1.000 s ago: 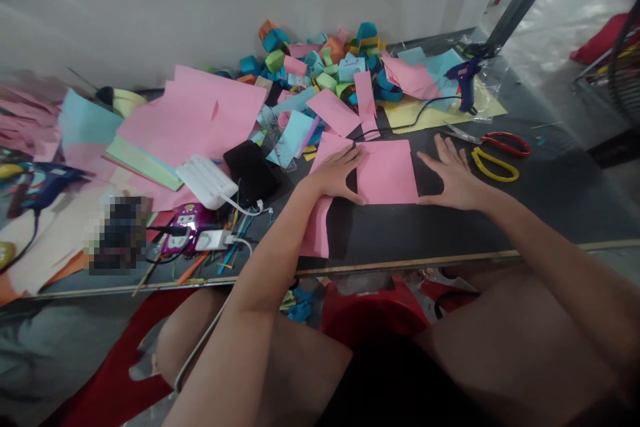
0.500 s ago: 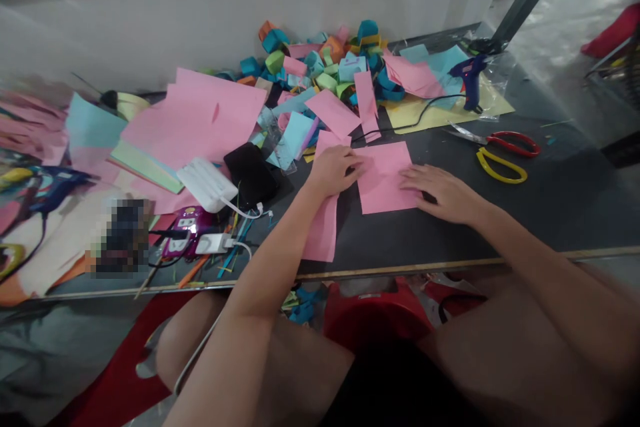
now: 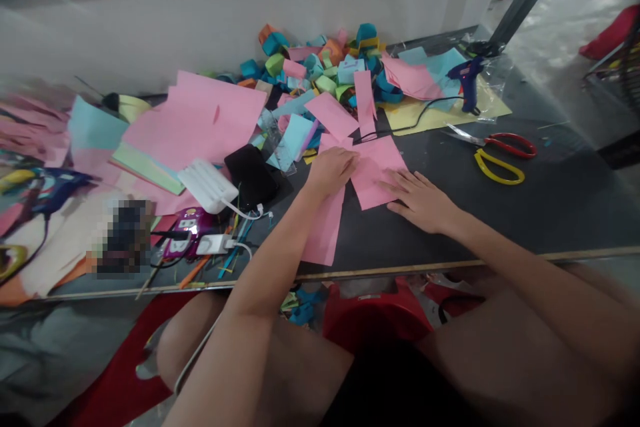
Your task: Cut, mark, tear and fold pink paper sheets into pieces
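Note:
A pink paper square (image 3: 376,163) lies turned at a slant on the dark table. Its left edge meets a long pink paper strip (image 3: 325,233). My left hand (image 3: 331,171) rests palm down across the strip, fingertips at the square's left edge; the thumb is mostly hidden. Spread flat, my right hand (image 3: 419,200) touches the lower right part of the square with its fingertips. Beyond the hands are two smaller pink paper pieces (image 3: 332,115). To the right of my right hand lie scissors (image 3: 500,150) with one red and one yellow handle, blades apart.
Against the wall is a heap of coloured paper loops (image 3: 327,67). A blue glue gun (image 3: 467,83) stands at the back right, its cord trailing left. Left are large pink sheets (image 3: 200,117), a white power bank (image 3: 206,185), a black phone (image 3: 251,173) and a purple socket block (image 3: 189,232).
The pink square has turned and shifted slightly left. My right hand has moved left with it, its fingers more spread. My left hand has moved slightly left.

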A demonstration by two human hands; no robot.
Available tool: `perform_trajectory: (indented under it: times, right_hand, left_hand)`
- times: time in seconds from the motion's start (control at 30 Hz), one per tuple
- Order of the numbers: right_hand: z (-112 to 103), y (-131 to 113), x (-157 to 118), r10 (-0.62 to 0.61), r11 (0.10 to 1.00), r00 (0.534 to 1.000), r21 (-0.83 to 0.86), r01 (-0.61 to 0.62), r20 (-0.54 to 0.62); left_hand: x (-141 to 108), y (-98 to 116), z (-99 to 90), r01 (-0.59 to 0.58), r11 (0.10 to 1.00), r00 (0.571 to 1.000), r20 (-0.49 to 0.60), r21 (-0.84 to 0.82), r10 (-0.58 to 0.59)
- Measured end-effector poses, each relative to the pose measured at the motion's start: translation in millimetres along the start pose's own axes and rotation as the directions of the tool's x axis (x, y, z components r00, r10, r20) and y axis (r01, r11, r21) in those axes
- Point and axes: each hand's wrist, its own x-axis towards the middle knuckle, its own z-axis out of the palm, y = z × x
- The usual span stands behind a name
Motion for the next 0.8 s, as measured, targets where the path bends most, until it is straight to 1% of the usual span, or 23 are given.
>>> perform_trajectory:
  times: [0.07,0.13,0.2,0.27,0.3,0.33,0.37,0.4,0.43,0.47,0.5,0.53,0.57,0.6,0.63,0.67,0.73,0.8]
  right_hand:
    - [-5.4,26.5,0.6,-0.111,0.993,0.994,0.051,0.110,0.014]
    - [-11.4,52.1,1.0,-0.192,0.973,0.981,0.134,0.188,0.022]
    - [-18.4,70.8,3.1,-0.190,0.966,0.980,0.166,0.197,-0.055]
    - [-26.9,78.1,9.3,-0.177,0.969,0.977,0.151,0.193,-0.117]
    - [-31.1,76.7,14.3,-0.181,0.972,0.975,0.125,0.197,-0.127]
    - [-34.7,72.0,20.5,-0.190,0.975,0.974,0.090,0.202,-0.126]
    - [-37.0,64.2,27.5,-0.189,0.979,0.973,0.051,0.197,-0.132]
    - [-37.6,54.0,34.8,-0.169,0.985,0.972,0.016,0.174,-0.163]
    - [-36.1,42.3,42.0,-0.117,0.993,0.965,0.000,0.120,-0.235]
    - [-32.5,30.2,48.7,-0.026,0.999,0.940,0.015,0.033,-0.339]
    - [-27.1,19.0,54.7,0.066,0.997,0.908,0.055,-0.048,-0.414]
    - [-20.4,9.8,60.0,0.144,0.989,0.883,0.098,-0.112,-0.447]
    - [-13.3,3.7,64.6,0.187,0.981,0.884,0.119,-0.150,-0.429]
    - [-6.4,1.2,68.5,0.211,0.977,0.900,0.122,-0.177,-0.382]
    - [-0.5,2.4,71.9,0.207,0.978,0.923,0.103,-0.183,-0.325]
    - [3.9,6.8,74.6,0.169,0.985,0.948,0.070,-0.156,-0.269]
    - [7.6,21.6,78.1,0.064,0.998,0.983,0.020,-0.062,-0.170]
    - [5.5,36.5,78.7,-0.024,1.000,0.996,-0.002,0.024,-0.088]
  left_hand:
    - [-0.7,-1.9,-0.6,0.014,1.000,0.999,-0.042,-0.015,-0.015]
    - [-0.3,-4.5,0.4,-0.008,0.998,0.996,-0.088,-0.057,0.003]
    - [1.1,-7.9,2.2,-0.089,0.990,0.993,-0.091,-0.107,0.080]
    - [3.0,-10.8,4.4,-0.209,0.967,0.978,-0.029,-0.147,0.207]
    - [3.7,-11.3,5.4,-0.256,0.953,0.965,0.021,-0.161,0.262]
    - [4.1,-10.7,6.4,-0.279,0.946,0.952,0.079,-0.163,0.294]
    - [4.1,-8.7,7.3,-0.273,0.950,0.947,0.133,-0.152,0.294]
    - [3.5,-5.3,8.1,-0.245,0.961,0.948,0.178,-0.126,0.265]
    - [2.6,-0.5,8.8,-0.203,0.975,0.953,0.211,-0.089,0.218]
    - [1.3,5.3,9.3,-0.158,0.986,0.961,0.222,-0.047,0.164]
    - [0.0,11.4,9.7,-0.120,0.993,0.969,0.215,-0.010,0.119]
    - [-1.3,17.2,9.9,-0.089,0.996,0.977,0.198,0.020,0.083]
    - [-2.5,22.0,9.7,-0.061,0.997,0.982,0.179,0.041,0.053]
    - [-3.3,25.0,9.2,-0.034,0.998,0.986,0.163,0.052,0.025]
    - [-3.8,25.8,8.2,-0.016,0.999,0.988,0.155,0.049,0.009]
    - [-3.9,24.5,6.8,-0.012,0.999,0.988,0.156,0.036,0.006]
    - [-3.4,16.5,3.6,-0.040,0.999,0.981,0.188,-0.007,0.041]
    - [-2.5,6.5,1.0,-0.085,0.996,0.969,0.231,-0.038,0.092]
